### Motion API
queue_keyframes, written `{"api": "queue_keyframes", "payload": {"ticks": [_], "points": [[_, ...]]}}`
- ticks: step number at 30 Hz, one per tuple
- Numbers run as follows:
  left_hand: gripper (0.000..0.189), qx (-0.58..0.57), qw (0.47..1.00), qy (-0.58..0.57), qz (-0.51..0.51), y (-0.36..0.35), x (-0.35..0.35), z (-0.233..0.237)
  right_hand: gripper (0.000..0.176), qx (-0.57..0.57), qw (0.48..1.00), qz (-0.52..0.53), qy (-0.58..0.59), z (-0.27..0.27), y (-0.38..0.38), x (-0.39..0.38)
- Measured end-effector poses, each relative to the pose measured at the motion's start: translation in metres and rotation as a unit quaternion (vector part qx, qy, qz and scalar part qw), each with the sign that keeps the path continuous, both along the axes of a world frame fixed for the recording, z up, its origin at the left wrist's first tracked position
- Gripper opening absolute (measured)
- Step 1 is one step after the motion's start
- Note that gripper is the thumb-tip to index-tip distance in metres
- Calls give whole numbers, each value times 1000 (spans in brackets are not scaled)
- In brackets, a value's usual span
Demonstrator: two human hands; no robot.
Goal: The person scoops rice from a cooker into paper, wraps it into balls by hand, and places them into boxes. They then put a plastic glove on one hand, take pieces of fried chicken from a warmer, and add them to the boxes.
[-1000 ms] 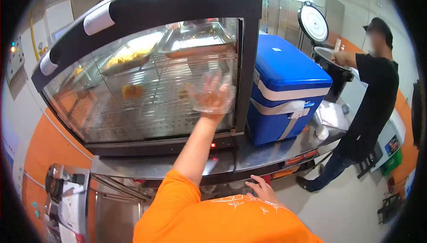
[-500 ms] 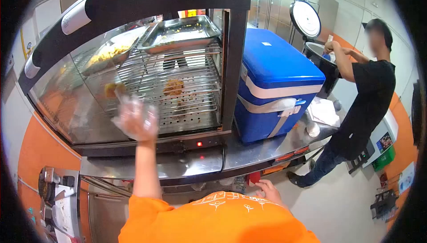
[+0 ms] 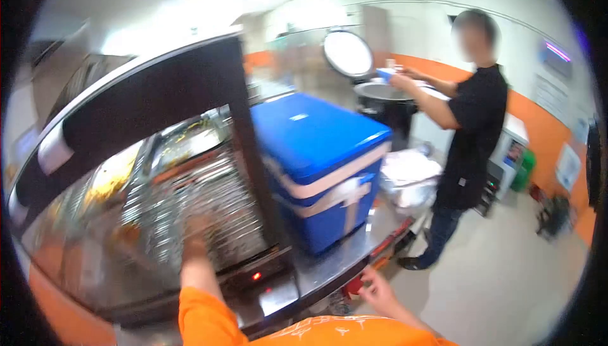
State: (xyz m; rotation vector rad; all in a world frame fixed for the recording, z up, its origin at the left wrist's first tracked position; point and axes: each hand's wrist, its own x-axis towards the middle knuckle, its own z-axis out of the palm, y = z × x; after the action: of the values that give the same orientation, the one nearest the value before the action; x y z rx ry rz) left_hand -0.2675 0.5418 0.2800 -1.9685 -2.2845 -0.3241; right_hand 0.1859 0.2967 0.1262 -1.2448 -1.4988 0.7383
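Observation:
My left hand (image 3: 197, 229) reaches into the glass display cabinet (image 3: 183, 70), over its wire rack (image 3: 218, 197). Motion smears its fingers, and whether it holds anything cannot be made out. Inside the cabinet, a tray of yellow food (image 3: 114, 178) lies at the left, and a metal tray with scraps (image 3: 187, 146) is higher up. My right hand (image 3: 375, 288) is low beside the counter edge, its fingers curled together around something small that I cannot make out.
A blue cooler box (image 3: 316, 134) stands on the metal counter (image 3: 316, 273) right of the cabinet. Beyond it, a person in black (image 3: 475, 130) handles something blue over a black pot (image 3: 386, 102) with a raised lid (image 3: 348, 53). Foil-like packages (image 3: 408, 172) lie nearby.
The view has swung to the right. My left hand has moved deeper into the cabinet, over the rack. My right hand has risen near the counter edge. The person has lifted the blue item.

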Motion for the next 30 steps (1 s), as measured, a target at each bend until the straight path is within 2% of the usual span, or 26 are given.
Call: {"api": "queue_keyframes", "payload": {"ticks": [1, 2, 3, 4, 6, 7, 9, 10, 11, 14, 15, 17, 20, 21, 22, 24, 26, 28, 30], "points": [[59, -95, 994, 3, 60, 13, 7, 5, 73, -2, 992, -78, 100, 15, 3, 24], [55, -112, 992, 56, 20, 19, 11, 5, 75, 87, 973, -103, 188, 28, 14, 60], [51, -125, 986, 110, -20, 8, 28, 23, 73, 57, 948, -217, 225, 68, 7, 84], [48, -81, 995, 62, 4, 44, 1, -8, 69, 145, 927, -249, 240, 83, 8, 115], [44, -84, 996, -16, 34, 58, -10, -20, 64, 190, 903, -335, 189, 123, -9, 133], [43, -85, 993, -55, 58, 60, -17, -25, 63, 174, 919, -319, 155, 117, -15, 135], [42, -190, 979, 41, 66, 68, -30, -31, 60, 141, 946, -278, 91, 102, -19, 130], [41, -240, 964, 88, 69, 73, -33, -28, 56, 77, 964, -243, 80, 79, -23, 121], [44, -157, 966, -120, 167, 34, -3, 4, 52, 30, 971, -225, 73, 34, -20, 114], [51, 88, 993, -73, 35, 94, -89, -81, 41, -76, 981, -153, 97, -53, -43, 50], [46, 77, 965, -249, 9, 58, -63, -62, 42, -165, 966, -118, 159, -72, -50, 32], [38, 85, 802, -591, -1, -33, 6, -1, 42, -212, 960, -30, 180, -99, -52, 10], [41, 93, 637, -765, 12, -106, 26, -14, 40, -187, 969, 40, 156, -76, -38, 4], [47, 75, 538, -835, -91, -126, 22, -37, 39, -176, 980, 18, 93, -50, -30, 5], [54, 67, 430, -880, -187, -153, 15, -59, 37, -163, 986, 7, 31, -25, -20, 8], [62, 138, 340, -897, -247, -195, 32, -43, 36, -137, 987, 12, 77, -17, 4, 14], [66, 202, 299, -883, -300, -216, 15, -28, 35, -118, 991, 2, 65, 4, 21, 9], [69, 293, 287, -853, -322, -226, -4, -6, 31, -143, 980, 29, 137, -2, 33, -2], [68, 281, 242, -855, -361, -228, -33, -4, 29, -172, 976, 76, 112, -10, 38, -17]]}}
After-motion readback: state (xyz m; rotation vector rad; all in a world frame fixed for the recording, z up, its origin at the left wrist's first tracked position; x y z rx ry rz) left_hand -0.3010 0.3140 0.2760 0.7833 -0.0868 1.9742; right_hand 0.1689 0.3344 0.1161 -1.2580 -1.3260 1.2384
